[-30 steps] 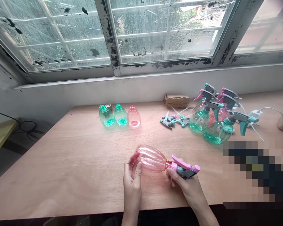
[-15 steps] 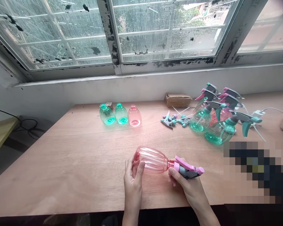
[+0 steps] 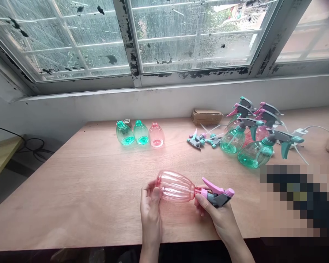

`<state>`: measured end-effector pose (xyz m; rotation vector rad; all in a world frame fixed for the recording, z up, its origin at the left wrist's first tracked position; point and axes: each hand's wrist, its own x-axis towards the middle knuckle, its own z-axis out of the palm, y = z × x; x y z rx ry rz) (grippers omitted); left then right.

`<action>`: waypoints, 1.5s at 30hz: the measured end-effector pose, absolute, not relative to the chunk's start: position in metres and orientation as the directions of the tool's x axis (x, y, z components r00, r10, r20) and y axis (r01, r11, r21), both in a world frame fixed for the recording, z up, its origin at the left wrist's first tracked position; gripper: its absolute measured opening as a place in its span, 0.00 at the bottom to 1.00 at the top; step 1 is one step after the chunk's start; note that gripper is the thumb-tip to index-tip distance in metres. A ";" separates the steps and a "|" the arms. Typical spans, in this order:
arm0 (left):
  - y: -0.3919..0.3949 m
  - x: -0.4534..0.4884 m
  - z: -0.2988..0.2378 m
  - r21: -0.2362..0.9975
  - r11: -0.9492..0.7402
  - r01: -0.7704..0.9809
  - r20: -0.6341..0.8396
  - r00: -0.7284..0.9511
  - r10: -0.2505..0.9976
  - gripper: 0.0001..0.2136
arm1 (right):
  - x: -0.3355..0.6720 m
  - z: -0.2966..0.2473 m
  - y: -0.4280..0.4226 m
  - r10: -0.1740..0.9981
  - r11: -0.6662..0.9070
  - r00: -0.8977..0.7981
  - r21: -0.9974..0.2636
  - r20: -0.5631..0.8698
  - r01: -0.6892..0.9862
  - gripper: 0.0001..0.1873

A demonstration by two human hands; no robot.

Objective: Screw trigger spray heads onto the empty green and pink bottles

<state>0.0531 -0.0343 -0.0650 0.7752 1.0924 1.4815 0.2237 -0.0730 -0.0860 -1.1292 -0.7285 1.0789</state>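
I hold a pink ribbed spray bottle (image 3: pixel 177 187) sideways above the wooden table (image 3: pixel 84 190). My left hand (image 3: pixel 150 208) is closed round its bottom end. My right hand (image 3: pixel 215 215) grips the neck where the pink and grey trigger head (image 3: pixel 218 193) joins the bottle. The trigger head points to the right.
Two green bottles (image 3: pixel 124 134) and a pink one (image 3: pixel 156 135) stand open-necked at the back. Loose trigger heads (image 3: pixel 201 140) lie right of them. Several finished spray bottles (image 3: pixel 246 138) cluster at the right, by a cardboard box (image 3: pixel 207 117) and a white power strip (image 3: pixel 298 132).
The bottle has turned slightly in my hands and the trigger head has rotated. My left hand has slid a little to the left along the base.
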 end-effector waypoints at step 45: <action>-0.032 0.058 -0.064 0.957 -0.032 -0.287 -0.004 -0.123 0.992 0.24 | 0.224 -0.080 -0.069 0.905 0.082 0.419 -0.941 -0.068 -0.329 0.20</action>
